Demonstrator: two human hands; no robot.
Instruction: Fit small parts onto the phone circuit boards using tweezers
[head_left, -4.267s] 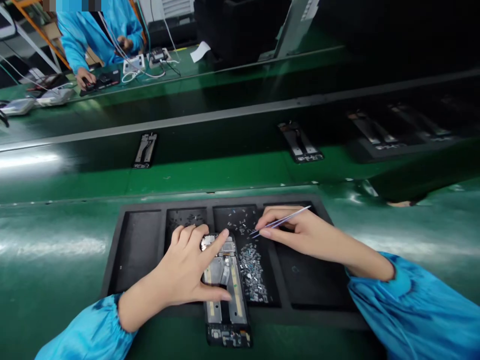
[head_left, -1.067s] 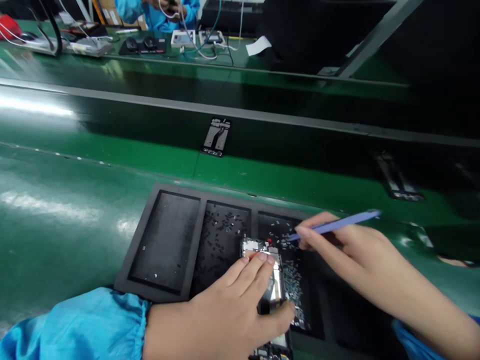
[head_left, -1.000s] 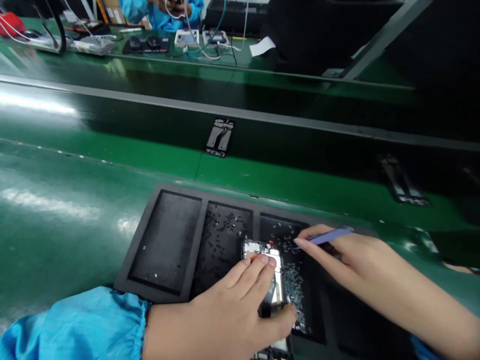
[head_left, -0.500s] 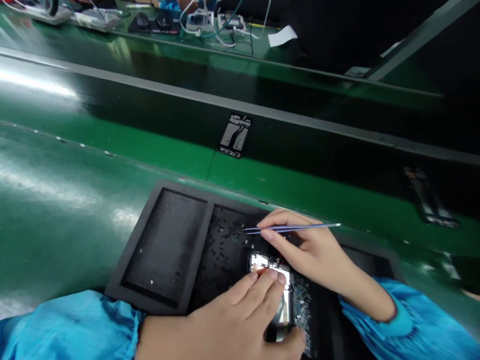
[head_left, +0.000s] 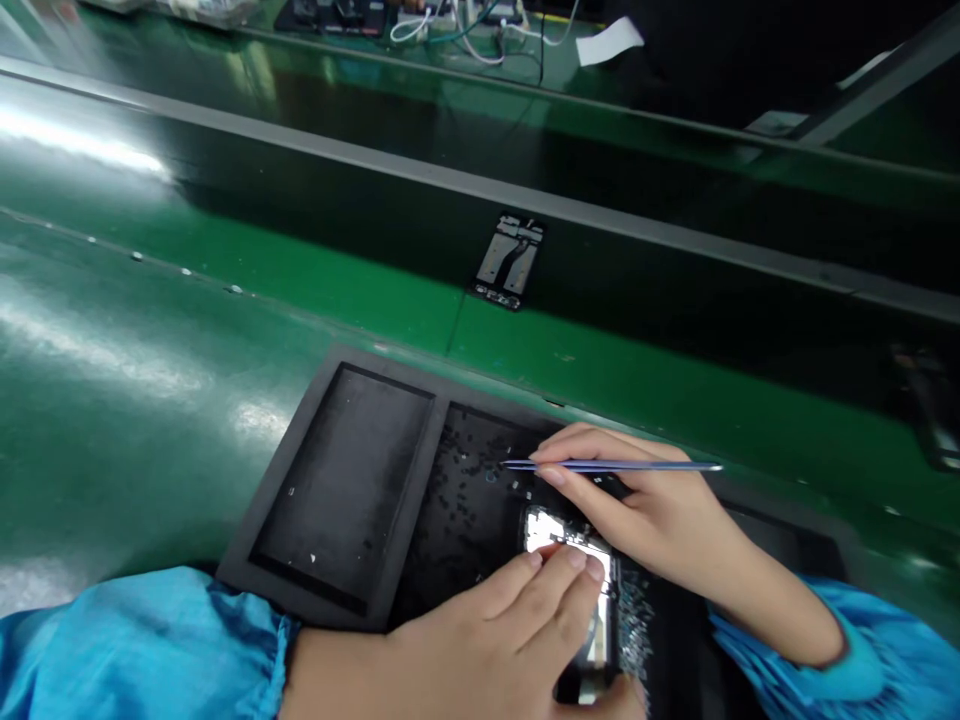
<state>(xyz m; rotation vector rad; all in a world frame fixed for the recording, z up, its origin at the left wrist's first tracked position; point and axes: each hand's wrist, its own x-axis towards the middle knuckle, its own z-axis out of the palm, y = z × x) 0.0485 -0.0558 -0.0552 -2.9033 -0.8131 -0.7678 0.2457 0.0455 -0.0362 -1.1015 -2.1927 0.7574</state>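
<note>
My left hand (head_left: 495,640) lies flat on a phone frame (head_left: 592,600) that rests on a black foam tray (head_left: 247,540), fingertips near the frame's top end. My right hand (head_left: 645,500) pinches thin metal tweezers (head_left: 615,465), held nearly level, with the tips pointing left over the tray's second compartment (head_left: 465,490), which holds several tiny dark parts. A heap of small silvery parts (head_left: 637,625) lies in the compartment just right of the phone frame. Both forearms wear blue sleeves (head_left: 150,650).
The tray's leftmost compartment (head_left: 345,480) holds only a few specks. Beyond the tray runs a dark conveyor belt carrying another phone frame (head_left: 510,260), with a further one (head_left: 930,400) blurred at the right. Cables and devices (head_left: 450,15) sit on the far green bench.
My right hand has swung the tweezers from the third compartment leftward over the second one. My view has tilted down and the frame on the belt has drifted right. My left hand stays on the phone frame.
</note>
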